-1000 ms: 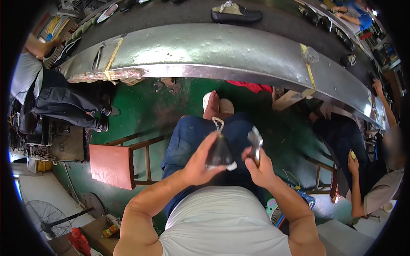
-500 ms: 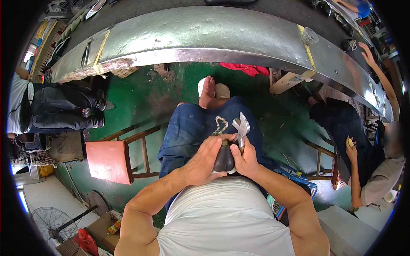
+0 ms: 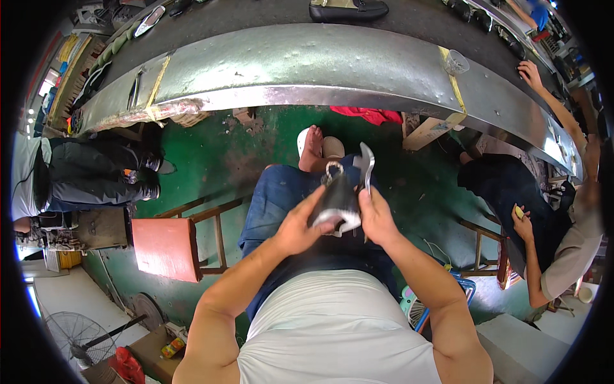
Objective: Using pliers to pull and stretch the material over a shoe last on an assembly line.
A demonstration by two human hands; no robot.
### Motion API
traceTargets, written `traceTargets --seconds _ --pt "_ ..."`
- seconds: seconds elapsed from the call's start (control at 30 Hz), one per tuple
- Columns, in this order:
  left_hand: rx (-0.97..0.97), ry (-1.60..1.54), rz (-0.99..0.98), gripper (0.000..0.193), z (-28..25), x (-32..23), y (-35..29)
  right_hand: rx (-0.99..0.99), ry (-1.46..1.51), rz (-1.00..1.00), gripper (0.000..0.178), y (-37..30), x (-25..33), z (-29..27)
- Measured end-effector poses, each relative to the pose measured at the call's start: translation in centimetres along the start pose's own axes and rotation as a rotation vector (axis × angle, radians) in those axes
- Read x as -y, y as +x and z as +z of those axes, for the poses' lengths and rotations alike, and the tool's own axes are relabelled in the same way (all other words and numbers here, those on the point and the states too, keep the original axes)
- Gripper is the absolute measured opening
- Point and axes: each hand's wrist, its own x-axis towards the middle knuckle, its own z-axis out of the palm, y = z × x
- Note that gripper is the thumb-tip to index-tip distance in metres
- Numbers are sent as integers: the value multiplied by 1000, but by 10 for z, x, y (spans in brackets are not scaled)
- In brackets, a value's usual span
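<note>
Over my lap, my left hand (image 3: 299, 225) is wrapped round a dark shoe upper (image 3: 340, 193), which appears to be on a last. Its pale underside edge is turned toward me, and a light beaded or cord-like loop (image 3: 333, 169) sticks up at its far end. In my right hand (image 3: 378, 219) I grip metal pincers (image 3: 366, 165), jaws pointing up and away, beside the shoe. The handles are mostly hidden by my fingers, and motion blurs the shoe a little.
Ahead runs a metal-edged bench (image 3: 281, 67) with a dark top carrying a black loafer (image 3: 348, 10) and a clear cup (image 3: 456, 62). A red-topped stool (image 3: 165, 248) stands left. A co-worker sits right, hand (image 3: 523, 225) on a yellow item; another person stands left.
Both hands have moved slightly away from my body, raising and tilting the shoe so its pale underside shows. The pincers have turned more edge-on. The view has shifted, showing more of the bench top.
</note>
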Motion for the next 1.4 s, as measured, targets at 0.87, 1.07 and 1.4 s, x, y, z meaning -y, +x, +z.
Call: traceTargets --seconds 0.87,1.07,1.4 --pt "280 -508 -428 101 27 22 -13 559 -645 135 38 -43 32 -69" --pt "285 -334 -465 100 32 5 -10 601 -919 -173 47 -30 52 -45" --pt "-241 -667 -825 65 62 25 1 702 -914 -82 23 -27 30 -21"
